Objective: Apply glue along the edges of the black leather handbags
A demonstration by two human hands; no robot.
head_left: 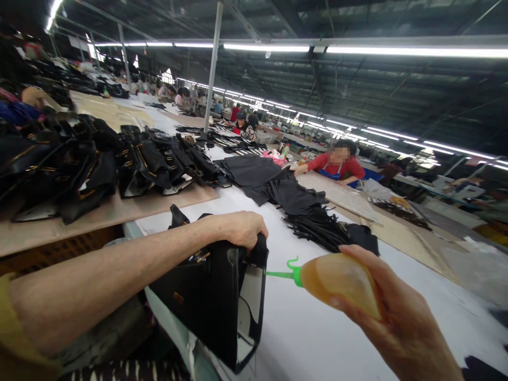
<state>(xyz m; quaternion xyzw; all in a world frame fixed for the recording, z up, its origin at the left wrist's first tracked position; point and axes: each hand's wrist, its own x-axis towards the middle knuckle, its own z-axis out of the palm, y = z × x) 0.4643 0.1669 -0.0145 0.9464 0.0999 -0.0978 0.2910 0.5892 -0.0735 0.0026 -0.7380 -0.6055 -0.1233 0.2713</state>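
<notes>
My left hand [243, 228] is closed over the top edge of a black handbag piece [216, 299] that stands at the near edge of the white table [317, 328]. My right hand [397, 317] grips a soft amber squeeze bottle [341, 278] with a green nozzle [283, 273]. The nozzle tip points left and sits right at the bag's upper right edge, just below my left hand.
Rows of black bags [99, 159] lie on a board at the left. Flat black fabric pieces [273, 185] and black strips [321, 227] lie further up the table. A person in red [337, 165] leans on the table's far side; other workers sit beyond.
</notes>
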